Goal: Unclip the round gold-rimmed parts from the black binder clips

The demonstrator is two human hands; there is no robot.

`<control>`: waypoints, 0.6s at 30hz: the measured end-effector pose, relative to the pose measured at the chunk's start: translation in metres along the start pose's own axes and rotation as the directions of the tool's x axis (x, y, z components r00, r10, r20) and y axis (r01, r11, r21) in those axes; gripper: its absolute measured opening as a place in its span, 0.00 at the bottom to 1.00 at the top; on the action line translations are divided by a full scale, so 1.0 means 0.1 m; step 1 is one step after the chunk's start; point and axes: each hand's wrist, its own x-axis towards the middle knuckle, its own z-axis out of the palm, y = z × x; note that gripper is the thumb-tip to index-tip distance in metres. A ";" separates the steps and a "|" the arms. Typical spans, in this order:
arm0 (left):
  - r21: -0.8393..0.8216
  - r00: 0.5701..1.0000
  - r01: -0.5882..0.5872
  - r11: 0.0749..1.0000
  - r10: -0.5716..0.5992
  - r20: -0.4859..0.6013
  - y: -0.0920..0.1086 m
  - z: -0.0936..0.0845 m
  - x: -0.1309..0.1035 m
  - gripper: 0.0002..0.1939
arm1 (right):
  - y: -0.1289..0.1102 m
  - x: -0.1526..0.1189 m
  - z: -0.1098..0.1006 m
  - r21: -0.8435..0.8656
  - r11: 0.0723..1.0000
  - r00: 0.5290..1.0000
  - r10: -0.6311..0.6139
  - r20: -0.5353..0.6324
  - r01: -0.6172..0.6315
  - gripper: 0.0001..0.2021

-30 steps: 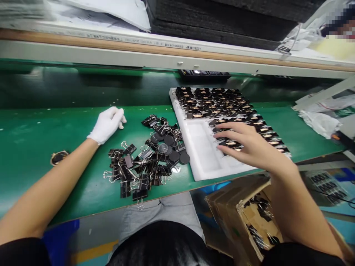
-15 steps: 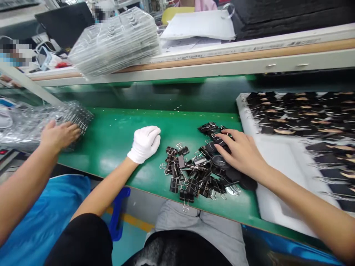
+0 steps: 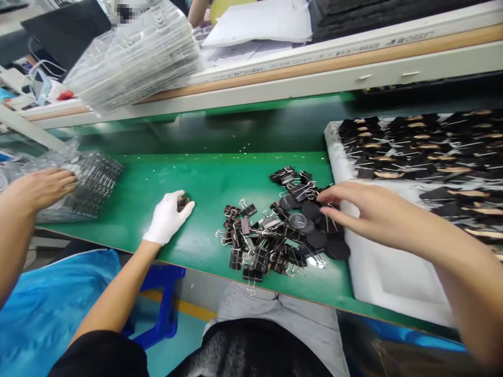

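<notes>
My left hand, in a white glove, is held over the green table with its thumb and fingers around a small dark, shiny piece that looks like a binder clip. At the far right of the pile, my bare right hand has its thumb and fingertips closed on a black binder clip, partly hidden by the fingers. Black binder clips with silver wire handles lie heaped in front of me. Among them are round black discs and a clear round piece.
On the right stands a white foam tray with rows of black pieces. At the left, a co-worker's hand touches a stack of clear plastic trays. More clear trays rest on the shelf behind.
My left hand has moved left and turned, showing the dark piece in it. The right hand has drawn back slightly from the pile. The co-worker's hand has shifted left.
</notes>
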 end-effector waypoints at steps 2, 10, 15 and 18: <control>-0.007 1.000 0.024 1.000 -0.024 0.008 0.01 0.00 0.02 0.33 | -0.05 -0.09 -0.04 0.014 0.999 0.991 -0.048 0.123 0.047 0.09; -0.052 0.988 -0.148 0.988 0.150 0.029 0.53 0.20 0.47 0.38 | -0.41 0.11 0.16 -0.504 0.862 0.993 0.013 0.120 0.049 0.09; -0.187 0.923 -0.366 0.912 0.382 0.054 1.32 0.46 0.95 0.41 | -0.43 0.22 0.10 -0.560 0.829 0.971 0.130 0.199 0.004 0.08; -0.279 0.871 -0.462 0.842 0.490 0.040 1.68 0.58 1.15 0.42 | -0.45 0.26 0.00 -0.501 0.866 0.975 0.105 0.193 0.006 0.11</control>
